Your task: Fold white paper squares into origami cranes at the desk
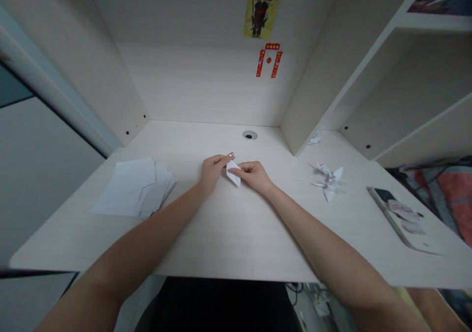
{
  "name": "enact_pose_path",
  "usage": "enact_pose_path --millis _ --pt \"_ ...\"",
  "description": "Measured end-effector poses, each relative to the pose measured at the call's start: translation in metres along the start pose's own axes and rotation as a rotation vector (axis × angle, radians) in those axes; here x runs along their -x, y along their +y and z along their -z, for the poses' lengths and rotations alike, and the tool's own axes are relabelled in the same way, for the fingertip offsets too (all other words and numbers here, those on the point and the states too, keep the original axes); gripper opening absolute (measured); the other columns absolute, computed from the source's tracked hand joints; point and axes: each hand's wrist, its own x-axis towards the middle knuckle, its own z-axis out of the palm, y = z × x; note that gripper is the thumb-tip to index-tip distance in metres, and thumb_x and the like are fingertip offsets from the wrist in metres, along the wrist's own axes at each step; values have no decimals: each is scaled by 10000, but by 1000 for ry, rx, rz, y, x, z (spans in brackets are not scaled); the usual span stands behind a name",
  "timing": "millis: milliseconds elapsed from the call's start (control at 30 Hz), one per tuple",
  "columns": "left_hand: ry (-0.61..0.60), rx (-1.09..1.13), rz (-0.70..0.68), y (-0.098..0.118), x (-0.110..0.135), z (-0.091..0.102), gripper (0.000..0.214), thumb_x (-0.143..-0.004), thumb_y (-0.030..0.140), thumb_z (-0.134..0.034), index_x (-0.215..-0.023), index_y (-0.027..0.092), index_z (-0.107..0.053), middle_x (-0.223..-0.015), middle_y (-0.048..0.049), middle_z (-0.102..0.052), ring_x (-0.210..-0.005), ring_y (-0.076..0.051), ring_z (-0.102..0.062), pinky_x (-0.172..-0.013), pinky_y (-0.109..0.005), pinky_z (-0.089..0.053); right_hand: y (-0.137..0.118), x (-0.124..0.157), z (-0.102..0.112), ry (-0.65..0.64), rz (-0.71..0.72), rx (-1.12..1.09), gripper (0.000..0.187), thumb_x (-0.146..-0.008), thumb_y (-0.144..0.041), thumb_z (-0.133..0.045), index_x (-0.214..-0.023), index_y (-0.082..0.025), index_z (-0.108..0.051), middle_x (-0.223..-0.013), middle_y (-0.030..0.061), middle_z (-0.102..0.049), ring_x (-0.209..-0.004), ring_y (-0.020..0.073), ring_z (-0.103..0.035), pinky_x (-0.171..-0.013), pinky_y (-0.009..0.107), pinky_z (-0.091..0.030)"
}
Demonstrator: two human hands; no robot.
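Between my two hands is a small folded piece of white paper [233, 177], narrow and pointed at its lower end. My left hand [214, 171] pinches its upper left edge with thumb and forefinger. From the other side my right hand [255, 175] grips it, the thumb lying across its face. The paper is held just over the desk; whether it touches the surface I cannot tell. To the left lies a loose pile of white paper sheets [129, 187]. Several folded paper cranes [329, 178] are grouped to the right of my right hand.
A phone [401, 219] in a patterned case lies at the desk's right side. Another small folded white paper piece [314, 140] sits by the upright divider [313, 96]. A round cable hole [250, 135] is near the back panel. The desk's front edge [236, 277] runs before my lap.
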Motion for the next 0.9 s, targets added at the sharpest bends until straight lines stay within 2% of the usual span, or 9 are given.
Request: enact_pose_path --millis 133,500,633,800,900 --pt "16 2 -3 -3 0 1 335 -674 487 -680 -664 153 -697 -662 -29 -660 -671 -147 -570 -676 -267 -421 2 0 -1 -17 -8 -3 483 -641 -601 -649 -604 -121 -613 -534 -26 -435 -510 69 -307 -474 228 -217" --pt "19 -23 -48 0 1 0 369 -692 501 -662 -546 163 -627 -644 -36 -657 -693 -167 -605 -672 -275 -424 2 1 -1 -54 14 -24 444 -673 -552 -650 -560 -131 -564 -532 -36 -380 -508 65 -274 -489 239 -194" --pt "3 -32 -37 -1 1 2 374 -707 521 -641 -658 155 -703 -675 -42 -677 -683 -166 -605 -675 -280 -435 5 0 -1 -48 13 -34 433 -677 -539 -655 -566 -129 -569 -537 -35 -395 -508 64 -277 -491 237 -203" --pt "-27 -1 28 -2 -2 3 510 -748 592 -552 -819 124 -741 -666 -54 -677 -630 -156 -588 -653 -283 -450 9 -2 -1 -25 -9 -51 433 -661 -547 -667 -601 -121 -622 -527 -38 -424 -505 64 -298 -495 232 -217" --pt "-67 -22 18 -1 -1 3 481 -752 560 -569 -887 131 -740 -732 -59 -700 -689 -164 -603 -692 -282 -453 9 -3 -2 3 -26 -78 435 -645 -554 -679 -653 -119 -665 -544 -29 -479 -515 72 -338 -507 229 -250"
